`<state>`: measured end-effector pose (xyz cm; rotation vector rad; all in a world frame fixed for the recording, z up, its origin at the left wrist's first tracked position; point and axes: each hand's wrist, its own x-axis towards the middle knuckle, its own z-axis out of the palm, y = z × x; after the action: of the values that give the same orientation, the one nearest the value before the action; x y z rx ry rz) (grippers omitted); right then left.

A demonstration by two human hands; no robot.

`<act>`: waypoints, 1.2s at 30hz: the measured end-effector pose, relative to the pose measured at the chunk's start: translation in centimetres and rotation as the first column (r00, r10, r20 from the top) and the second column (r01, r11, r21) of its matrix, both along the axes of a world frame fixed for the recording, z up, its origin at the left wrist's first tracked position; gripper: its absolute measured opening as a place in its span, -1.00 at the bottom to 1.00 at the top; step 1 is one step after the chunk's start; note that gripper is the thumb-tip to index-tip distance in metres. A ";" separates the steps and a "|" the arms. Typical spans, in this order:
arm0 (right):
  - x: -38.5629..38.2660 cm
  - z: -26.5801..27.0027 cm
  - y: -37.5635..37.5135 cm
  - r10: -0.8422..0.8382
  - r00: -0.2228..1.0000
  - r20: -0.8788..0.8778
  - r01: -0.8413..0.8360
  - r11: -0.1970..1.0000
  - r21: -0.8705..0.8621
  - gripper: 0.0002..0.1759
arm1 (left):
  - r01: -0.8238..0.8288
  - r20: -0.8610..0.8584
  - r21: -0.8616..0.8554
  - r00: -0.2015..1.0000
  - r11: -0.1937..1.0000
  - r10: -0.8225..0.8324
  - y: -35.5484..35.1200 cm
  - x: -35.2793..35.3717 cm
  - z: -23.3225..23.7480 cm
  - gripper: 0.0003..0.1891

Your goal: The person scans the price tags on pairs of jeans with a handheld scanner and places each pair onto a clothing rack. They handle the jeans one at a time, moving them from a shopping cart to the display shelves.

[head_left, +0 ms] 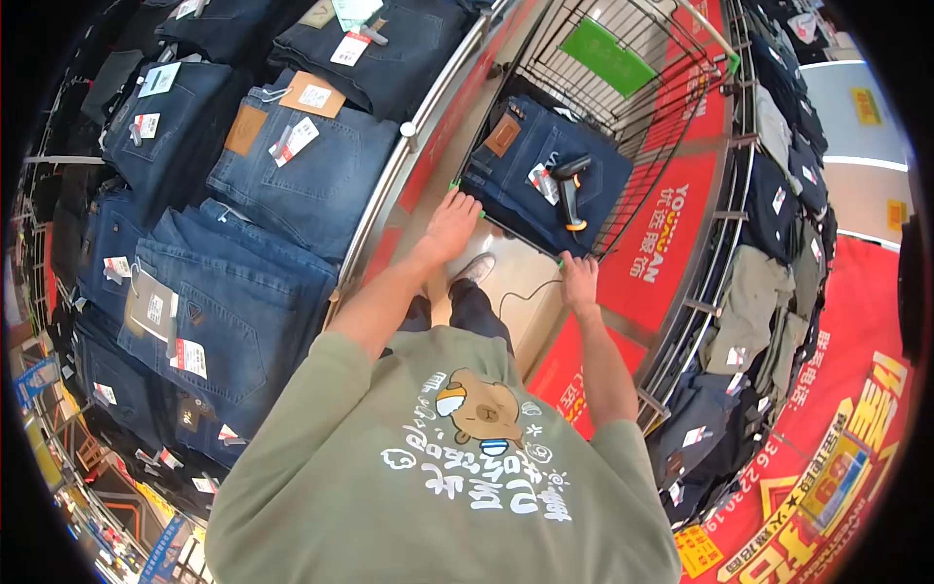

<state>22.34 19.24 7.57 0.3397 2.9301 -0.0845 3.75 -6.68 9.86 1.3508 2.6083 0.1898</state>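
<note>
— Cart where?
— Black wire shopping cart (671,97) at 12 o'clock; stiff, probably rolls light. Hold near bar.
— Fingers?
— Left hand (452,224), right hand (579,282) both clenched on that bar; soft folded dark-blue jeans (516,170) inside.

The cart (671,117) fills the narrow aisle (516,268) between jeans table (409,128) and rack (737,146), apparently leaving little side room.
</note>
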 end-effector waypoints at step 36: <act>11.4 0.5 -7.0 -0.112 0.991 0.071 0.120 0.986 -0.118 -0.70 | 0.051 0.478 0.168 0.869 0.984 -0.126 -6.8 7.3 1.5 -0.76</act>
<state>33.78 12.19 8.06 0.4839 2.8243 -0.2628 11.03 -13.48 11.34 1.2620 2.1369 0.6372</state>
